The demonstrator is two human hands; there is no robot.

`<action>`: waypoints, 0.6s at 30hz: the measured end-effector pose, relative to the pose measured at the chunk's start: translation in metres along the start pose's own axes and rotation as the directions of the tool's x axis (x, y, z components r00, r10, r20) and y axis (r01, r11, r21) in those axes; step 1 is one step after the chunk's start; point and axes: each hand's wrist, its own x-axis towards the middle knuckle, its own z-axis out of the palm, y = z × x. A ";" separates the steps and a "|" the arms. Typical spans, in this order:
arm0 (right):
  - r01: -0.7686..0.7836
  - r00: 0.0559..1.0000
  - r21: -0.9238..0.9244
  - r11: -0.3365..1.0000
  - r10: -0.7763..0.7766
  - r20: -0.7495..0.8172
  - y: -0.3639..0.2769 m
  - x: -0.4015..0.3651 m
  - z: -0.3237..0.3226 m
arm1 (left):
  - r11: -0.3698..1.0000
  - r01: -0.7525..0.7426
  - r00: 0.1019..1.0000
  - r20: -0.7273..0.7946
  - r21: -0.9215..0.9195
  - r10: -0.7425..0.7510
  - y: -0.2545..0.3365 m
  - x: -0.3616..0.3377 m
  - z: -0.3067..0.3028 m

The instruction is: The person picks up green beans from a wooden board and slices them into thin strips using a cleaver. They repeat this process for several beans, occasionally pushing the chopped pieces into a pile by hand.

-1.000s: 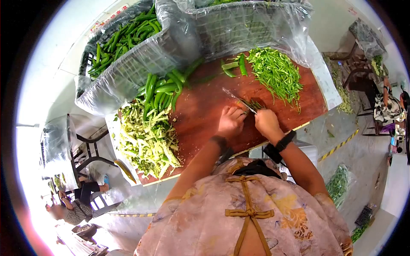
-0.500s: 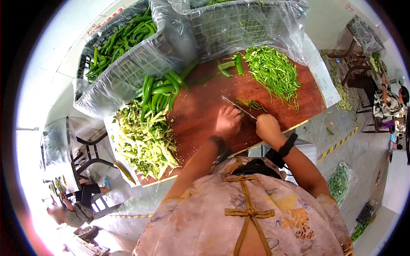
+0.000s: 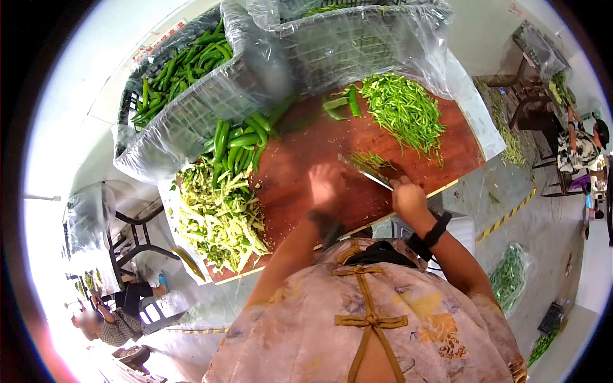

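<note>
My right hand is closed round the handle of a knife, its blade pointing up and left over the brown board. Just beyond the blade lies a small heap of green pepper shreds. To the left of the knife and apart from it, my left hand is over the board, its fingers smeared by motion. Whole green peppers lie at the board's left, above a heap of pale pepper cores and scraps. A large pile of shredded green pepper sits at the far right.
Plastic-lined crates stand along the board's far edge, one holding green peppers. A few pepper pieces lie near the shredded pile. A bag of greens is on the floor at right. One person sits at left, another at right.
My left hand has moved left, away from the blade. My right hand and the knife have shifted slightly right and toward me, and the blade's angle has changed.
</note>
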 end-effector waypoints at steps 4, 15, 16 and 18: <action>0.064 0.998 -0.102 0.993 -0.065 -0.001 0.000 -0.021 0.016 | 0.976 0.217 0.971 -0.093 -0.028 -0.219 -0.010 0.001 -0.019; -0.062 0.997 -0.247 0.967 0.047 -0.066 0.031 0.038 0.017 | 0.975 0.207 0.976 -0.083 0.083 -0.200 -0.016 -0.002 -0.011; -0.087 0.994 -0.261 0.961 0.065 -0.092 0.040 0.047 0.016 | 0.975 0.205 0.976 -0.090 0.083 -0.198 -0.016 -0.002 -0.010; -0.072 0.991 -0.263 0.962 0.041 -0.124 0.057 0.063 0.014 | 0.979 0.186 0.980 -0.084 0.088 -0.178 -0.015 -0.001 -0.010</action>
